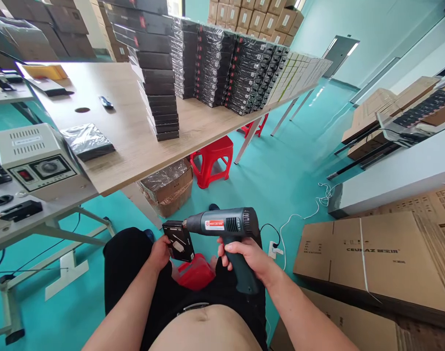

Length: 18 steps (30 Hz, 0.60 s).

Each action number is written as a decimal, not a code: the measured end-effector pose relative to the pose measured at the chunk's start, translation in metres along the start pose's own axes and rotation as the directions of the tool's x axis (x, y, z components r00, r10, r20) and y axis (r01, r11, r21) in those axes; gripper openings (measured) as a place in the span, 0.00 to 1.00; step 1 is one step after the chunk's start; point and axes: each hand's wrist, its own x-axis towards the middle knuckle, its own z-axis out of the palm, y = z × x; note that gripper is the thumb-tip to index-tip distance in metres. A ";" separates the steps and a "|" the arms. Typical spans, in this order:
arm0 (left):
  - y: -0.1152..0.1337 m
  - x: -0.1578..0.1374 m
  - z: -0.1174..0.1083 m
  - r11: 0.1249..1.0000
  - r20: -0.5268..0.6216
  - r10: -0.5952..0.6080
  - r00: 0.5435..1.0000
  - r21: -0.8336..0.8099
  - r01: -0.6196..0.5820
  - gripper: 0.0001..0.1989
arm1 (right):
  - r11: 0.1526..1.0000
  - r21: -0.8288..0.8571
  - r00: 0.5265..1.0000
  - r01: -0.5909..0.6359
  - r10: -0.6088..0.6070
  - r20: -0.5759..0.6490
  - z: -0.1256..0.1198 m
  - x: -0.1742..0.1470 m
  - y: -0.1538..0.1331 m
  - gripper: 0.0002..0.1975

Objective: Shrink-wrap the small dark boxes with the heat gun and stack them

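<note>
My left hand (160, 252) grips a small black box (179, 242) by its left side, above my lap. Pale print shows on the box's face. In my right hand (246, 254) is a dark heat gun (222, 222), my fingers wrapped round its handle. The gun points left, its nozzle close to the box's upper edge; I cannot tell whether they touch. Below the box, a red stool seat (196, 274) shows between my legs.
A wooden table (127, 117) ahead bears tall stacks of black boxes (158, 78) and a wrapped pack (86, 139). A control unit (39, 161) stands at left. Another red stool (215, 158) is under the table. Cartons (372, 258) and a power strip (275, 250) lie right.
</note>
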 end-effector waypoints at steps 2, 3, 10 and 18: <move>0.003 0.000 0.000 0.997 -0.005 -0.016 1.000 -0.073 0.016 0.08 | 0.998 -0.060 0.999 -0.023 0.025 0.042 0.004 -0.001 0.002 0.14; 0.005 0.000 -0.001 0.993 -0.007 -0.023 1.000 -0.115 0.023 0.09 | 0.994 -0.100 0.997 -0.038 0.045 0.066 0.005 -0.002 0.004 0.13; 0.012 0.003 -0.005 0.944 0.028 -0.029 0.999 -0.328 0.037 0.14 | 0.958 -0.251 0.983 -0.140 0.165 0.080 -0.012 -0.029 0.030 0.12; 0.016 0.001 -0.003 0.926 0.081 -0.005 0.997 -0.376 0.036 0.16 | 0.982 -0.063 0.984 -0.180 0.178 -0.030 -0.022 -0.041 0.046 0.16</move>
